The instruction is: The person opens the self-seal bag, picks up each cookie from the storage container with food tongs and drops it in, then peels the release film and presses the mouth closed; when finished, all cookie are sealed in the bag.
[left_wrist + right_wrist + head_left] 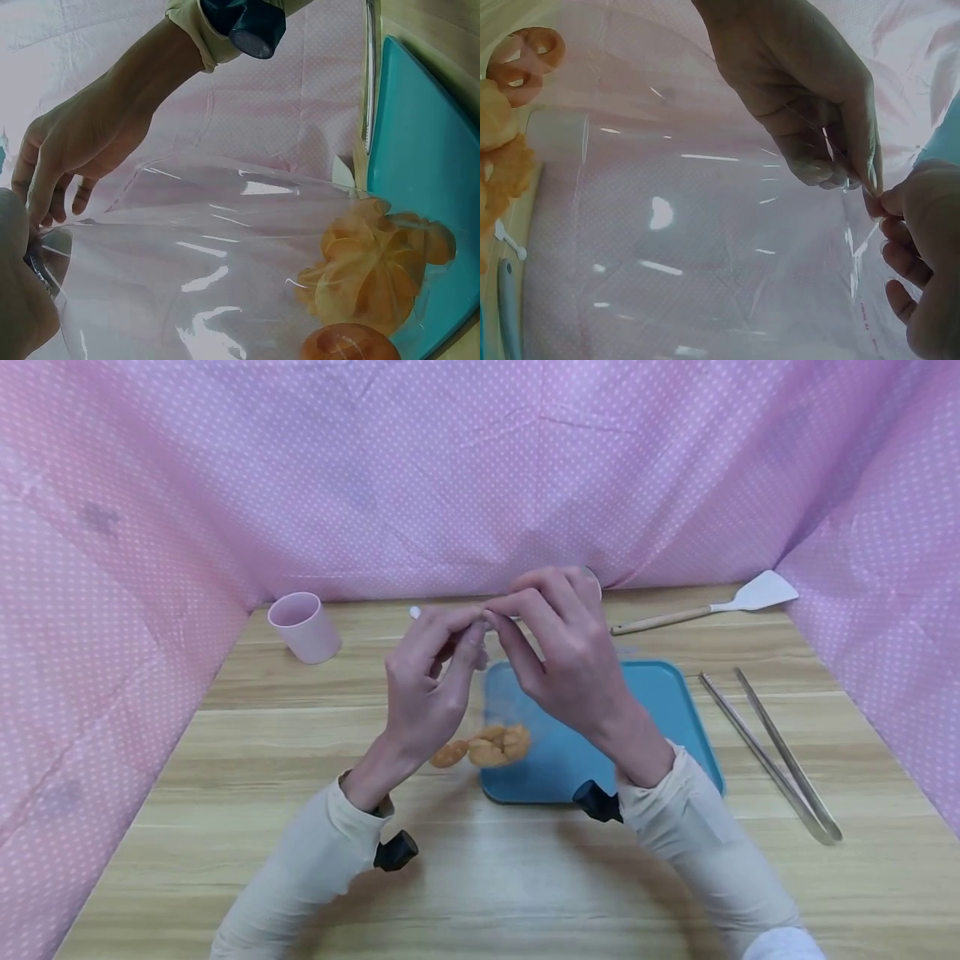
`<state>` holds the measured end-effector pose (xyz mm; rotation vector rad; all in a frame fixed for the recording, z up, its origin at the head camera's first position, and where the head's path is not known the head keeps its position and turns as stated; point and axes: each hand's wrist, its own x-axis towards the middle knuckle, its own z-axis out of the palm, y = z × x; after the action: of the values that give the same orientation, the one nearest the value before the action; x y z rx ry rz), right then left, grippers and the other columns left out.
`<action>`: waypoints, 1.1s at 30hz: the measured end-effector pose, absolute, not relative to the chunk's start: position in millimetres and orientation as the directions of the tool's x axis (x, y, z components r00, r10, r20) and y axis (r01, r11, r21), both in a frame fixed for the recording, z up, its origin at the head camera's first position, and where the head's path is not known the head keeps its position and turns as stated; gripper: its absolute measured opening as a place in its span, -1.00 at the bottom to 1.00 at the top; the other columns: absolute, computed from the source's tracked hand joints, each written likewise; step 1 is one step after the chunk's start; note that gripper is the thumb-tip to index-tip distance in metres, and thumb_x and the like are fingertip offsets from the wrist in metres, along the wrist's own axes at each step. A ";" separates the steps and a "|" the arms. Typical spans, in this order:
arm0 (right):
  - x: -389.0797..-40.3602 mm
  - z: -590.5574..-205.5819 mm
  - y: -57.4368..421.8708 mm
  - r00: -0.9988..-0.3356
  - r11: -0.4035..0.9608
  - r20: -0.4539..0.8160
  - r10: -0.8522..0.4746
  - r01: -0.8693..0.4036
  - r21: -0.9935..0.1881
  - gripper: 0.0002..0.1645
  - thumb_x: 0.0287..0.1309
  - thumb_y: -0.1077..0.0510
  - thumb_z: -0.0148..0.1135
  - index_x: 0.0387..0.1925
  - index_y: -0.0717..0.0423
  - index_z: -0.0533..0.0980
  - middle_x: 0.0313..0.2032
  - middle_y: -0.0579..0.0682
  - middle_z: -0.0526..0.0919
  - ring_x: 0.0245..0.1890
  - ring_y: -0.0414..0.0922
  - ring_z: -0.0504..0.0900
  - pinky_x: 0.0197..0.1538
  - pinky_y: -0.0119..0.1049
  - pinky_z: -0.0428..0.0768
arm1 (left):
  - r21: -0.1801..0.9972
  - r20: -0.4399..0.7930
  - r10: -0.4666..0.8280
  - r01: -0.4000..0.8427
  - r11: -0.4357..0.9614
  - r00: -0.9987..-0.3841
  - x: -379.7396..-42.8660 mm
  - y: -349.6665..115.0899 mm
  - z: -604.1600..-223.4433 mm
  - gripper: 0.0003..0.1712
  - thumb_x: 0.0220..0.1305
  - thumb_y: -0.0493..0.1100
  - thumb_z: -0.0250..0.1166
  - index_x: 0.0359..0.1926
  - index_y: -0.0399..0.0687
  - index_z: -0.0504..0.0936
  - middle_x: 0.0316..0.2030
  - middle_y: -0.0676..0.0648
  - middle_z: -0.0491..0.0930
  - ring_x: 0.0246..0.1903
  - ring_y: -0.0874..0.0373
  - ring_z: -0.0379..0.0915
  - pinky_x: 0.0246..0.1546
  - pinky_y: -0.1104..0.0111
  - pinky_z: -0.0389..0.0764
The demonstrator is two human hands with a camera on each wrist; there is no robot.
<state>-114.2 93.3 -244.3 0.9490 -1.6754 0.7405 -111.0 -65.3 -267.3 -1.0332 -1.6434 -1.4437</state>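
A clear plastic bag (pixel 187 247) hangs from both hands, its top edge gathered between the fingertips. My left hand (pixel 429 681) pinches that edge with thumb and forefinger. Right beside it, the right hand (pixel 570 647) pinches the same edge, the two sets of fingertips meeting. Low in the bag lie golden, flower-shaped bread pieces (pixel 371 270) and a browner pretzel-shaped piece (pixel 526 66). In the head view the bread overlaps the left edge of a blue tray (pixel 663 710), which the right forearm partly covers.
A pink cup (pixel 305 628) stands at the back left. Steel tongs (pixel 776 760) lie right of the tray, and a white spatula with a wooden handle (pixel 675 618) lies behind it. A small white spoon (pixel 510 241) and a grey handle (pixel 508 307) show in the right wrist view.
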 end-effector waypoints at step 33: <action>-116.8 -248.5 95.4 -0.212 0.615 0.969 -0.125 -0.783 -0.092 -0.96 0.31 0.40 0.25 -0.28 0.32 0.52 -0.35 0.18 0.58 -0.35 0.16 0.44 -0.22 0.04 0.29 | 0.361 0.897 0.202 0.915 0.182 -0.394 -112.1 -65.3 -259.8 -0.83 0.32 -0.56 0.28 -0.10 -0.49 0.71 -0.38 -0.21 0.56 -0.48 0.12 0.56 -0.36 0.47 0.66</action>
<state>-116.8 95.4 -248.5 0.7527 -1.7023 0.7216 -112.1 -65.3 -259.8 -1.0609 -1.7406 -1.2576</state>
